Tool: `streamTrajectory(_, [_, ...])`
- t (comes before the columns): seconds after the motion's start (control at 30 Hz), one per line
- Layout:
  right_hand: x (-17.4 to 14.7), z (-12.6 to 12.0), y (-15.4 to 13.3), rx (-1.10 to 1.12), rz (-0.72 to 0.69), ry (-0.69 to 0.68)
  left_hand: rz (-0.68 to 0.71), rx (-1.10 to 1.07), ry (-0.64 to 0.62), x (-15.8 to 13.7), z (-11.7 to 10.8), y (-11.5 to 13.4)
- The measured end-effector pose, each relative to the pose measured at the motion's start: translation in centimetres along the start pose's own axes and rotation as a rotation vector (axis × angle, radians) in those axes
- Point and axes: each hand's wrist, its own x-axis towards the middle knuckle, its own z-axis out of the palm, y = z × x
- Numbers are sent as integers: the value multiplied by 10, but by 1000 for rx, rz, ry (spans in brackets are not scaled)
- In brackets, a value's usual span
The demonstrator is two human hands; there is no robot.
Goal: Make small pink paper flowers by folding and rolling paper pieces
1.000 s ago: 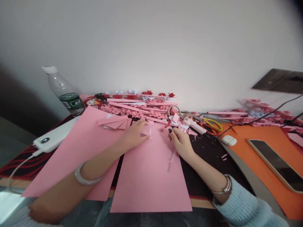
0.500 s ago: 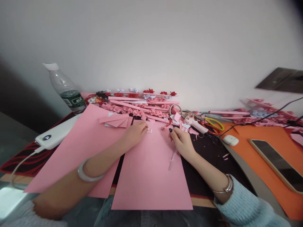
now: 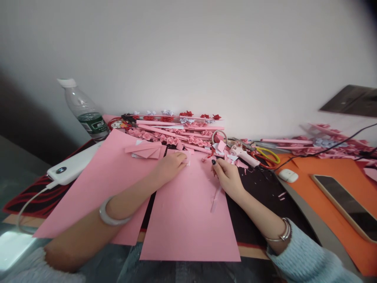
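Left hand (image 3: 169,167) bent over a small pink paper piece (image 3: 187,159) at the far end of the middle pink sheet (image 3: 191,228), fingers touching it, though from here I cannot tell whether they pinch or merely press. Right hand (image 3: 228,179) at that sheet's right edge, thumb near forefinger, a clear stick (image 3: 215,201) showing below; grip hidden, cannot tell if it is held. Folded pink papers (image 3: 145,150) to the left, paper flowers (image 3: 171,139) along the far side, glue gun (image 3: 244,156) far right of the right hand.
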Motion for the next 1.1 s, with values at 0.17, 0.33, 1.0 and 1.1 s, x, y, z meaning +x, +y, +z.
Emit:
streamTrajectory(0.17, [0, 0, -1, 23, 7, 7, 51, 73, 11, 2, 1, -4])
streamTrajectory(0.33, [-2, 1, -2, 89, 18, 33, 31, 138, 22, 2, 2, -7])
streamTrajectory(1.0, [1, -9, -18, 685, 326, -141, -93, -49, 3, 1, 0, -7])
streamTrajectory(1.1, [-1, -18, -24, 874, 328, -199, -129, -68, 10, 1, -2, -5])
